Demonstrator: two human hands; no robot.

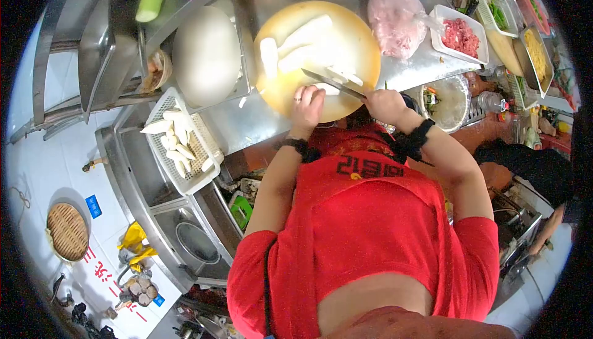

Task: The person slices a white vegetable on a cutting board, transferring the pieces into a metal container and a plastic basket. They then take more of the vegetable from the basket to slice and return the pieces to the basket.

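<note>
My right hand point(384, 105) is closed round the handle of a kitchen knife point(333, 84), whose blade reaches left over the round yellow cutting board point(278, 30). My left hand point(307, 107), fingers curled, rests at the board's near edge on one end of a white vegetable piece point(328, 89). That piece lies just under the blade, partly covered by it. Farther back on the board are long peeled white vegetables point(307, 35) and a shorter upright-lying one point(269, 58). Thin cut pieces point(351, 77) lie beyond the knife; glare blurs their outlines.
Left of the board stands a large white rounded object point(206, 56); nearer is a white basket point(213, 167) of peeled vegetables. A bagged pink mass point(395, 21) and a tray of red meat point(460, 37) stand right. Another person's arm point(546, 234) shows at far right.
</note>
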